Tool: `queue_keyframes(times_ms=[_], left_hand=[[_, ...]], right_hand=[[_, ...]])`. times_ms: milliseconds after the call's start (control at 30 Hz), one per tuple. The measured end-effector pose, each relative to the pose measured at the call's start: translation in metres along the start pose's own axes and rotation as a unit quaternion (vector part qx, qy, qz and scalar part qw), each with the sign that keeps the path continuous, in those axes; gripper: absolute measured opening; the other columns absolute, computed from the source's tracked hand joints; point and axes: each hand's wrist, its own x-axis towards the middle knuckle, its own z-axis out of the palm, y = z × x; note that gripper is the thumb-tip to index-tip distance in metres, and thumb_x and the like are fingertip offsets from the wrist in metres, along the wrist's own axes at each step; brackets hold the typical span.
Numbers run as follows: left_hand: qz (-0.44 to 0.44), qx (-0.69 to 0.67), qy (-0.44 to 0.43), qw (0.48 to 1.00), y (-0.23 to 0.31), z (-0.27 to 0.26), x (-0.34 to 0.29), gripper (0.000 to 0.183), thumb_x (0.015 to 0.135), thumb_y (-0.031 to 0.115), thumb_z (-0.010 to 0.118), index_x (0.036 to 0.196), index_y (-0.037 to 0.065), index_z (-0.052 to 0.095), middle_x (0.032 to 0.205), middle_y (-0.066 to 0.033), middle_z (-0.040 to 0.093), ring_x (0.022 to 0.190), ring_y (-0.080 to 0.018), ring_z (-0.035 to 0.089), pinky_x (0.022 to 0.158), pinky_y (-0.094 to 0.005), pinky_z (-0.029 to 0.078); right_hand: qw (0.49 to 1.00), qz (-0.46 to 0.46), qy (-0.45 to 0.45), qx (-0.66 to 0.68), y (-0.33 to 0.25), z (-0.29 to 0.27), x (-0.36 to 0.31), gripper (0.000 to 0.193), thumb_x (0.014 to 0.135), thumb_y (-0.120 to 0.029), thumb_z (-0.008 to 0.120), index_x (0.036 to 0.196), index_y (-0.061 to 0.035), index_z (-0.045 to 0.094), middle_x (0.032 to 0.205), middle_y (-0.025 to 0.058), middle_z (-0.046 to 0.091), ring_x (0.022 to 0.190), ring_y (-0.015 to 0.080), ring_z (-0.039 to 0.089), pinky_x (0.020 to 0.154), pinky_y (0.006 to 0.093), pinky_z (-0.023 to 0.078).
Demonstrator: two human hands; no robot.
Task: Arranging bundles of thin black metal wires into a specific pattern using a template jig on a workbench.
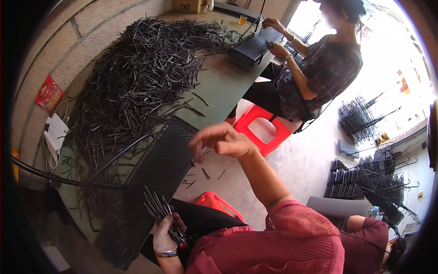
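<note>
A black perforated board (pixel 157 155) slants along the near table edge in front of me. Its lower end bristles with a dense patch of thin black sticks (pixel 114 228); its upper part shows bare holes. My left hand (pixel 164 235), in a pale glove with bands at the wrist, is closed around a bundle of thin dark sticks (pixel 156 204) beside the board's lower part. Above the board's upper right edge hangs my right hand (pixel 223 141), bare, its fingers loosely bent and the thumb apart. I see nothing in it.
A large heap of black sticks (pixel 141 73) covers much of the green table (pixel 223 86). Across from me, a person (pixel 315 68) works at another perforated board (pixel 255 48). Red stools (pixel 262 128) stand on the floor; stacked black racks (pixel 365 178) are at right.
</note>
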Motion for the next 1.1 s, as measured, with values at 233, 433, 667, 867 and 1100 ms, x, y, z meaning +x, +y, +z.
queue_keyframes(times_ms=[233,433,667,867,1100], left_hand=[[0.002,0.002,0.006,1.0,0.005,0.003,-0.006,0.034,0.089,0.017,0.063,0.119,0.006,0.054,0.084,-0.0038,0.066,0.065,-0.0148,0.065,0.054,-0.0314,0.057],[-0.016,-0.014,-0.007,1.0,0.002,0.003,-0.001,0.034,0.088,0.015,0.062,0.118,0.001,0.054,0.084,-0.0074,0.065,0.064,-0.0167,0.064,0.054,-0.0329,0.056],[-0.006,-0.015,-0.01,1.0,0.002,0.002,-0.005,0.032,0.089,0.013,0.061,0.119,0.002,0.054,0.085,-0.0074,0.065,0.065,-0.0179,0.065,0.055,-0.0335,0.057],[-0.015,-0.022,-0.004,1.0,0.005,0.003,-0.004,0.031,0.09,0.014,0.06,0.119,0.004,0.054,0.086,-0.0071,0.066,0.066,-0.0181,0.065,0.056,-0.0354,0.058],[-0.019,-0.039,-0.004,0.999,0.005,0.004,-0.004,0.032,0.089,0.013,0.063,0.118,0.003,0.055,0.084,-0.0065,0.066,0.064,-0.0186,0.065,0.057,-0.0354,0.057]], right_hand=[[0.858,-0.246,0.053,0.447,0.04,-0.019,-0.031,0.063,0.089,-0.069,0.042,0.108,-0.0139,0.064,0.062,0.0021,0.049,0.067,0.0189,0.045,0.068,0.0319,0.035],[0.907,-0.069,0.1,0.403,0.116,0.015,-0.07,0.063,0.095,-0.061,0.034,0.111,-0.0078,0.063,0.068,0.0067,0.05,0.076,0.0239,0.046,0.076,0.0359,0.035],[0.895,-0.018,0.127,0.427,0.131,0.034,-0.054,0.058,0.094,-0.059,0.04,0.109,-0.0086,0.065,0.069,0.0021,0.046,0.074,0.0186,0.041,0.074,0.0337,0.034],[0.876,-0.002,0.103,0.471,0.137,0.036,-0.053,0.056,0.097,-0.053,0.041,0.116,-0.0039,0.061,0.073,0.0065,0.055,0.08,0.0231,0.049,0.08,0.0361,0.038],[0.879,0.028,0.123,0.461,0.14,0.046,-0.057,0.053,0.097,-0.05,0.042,0.114,-0.0039,0.062,0.074,0.0062,0.054,0.076,0.0213,0.048,0.078,0.0356,0.038]])
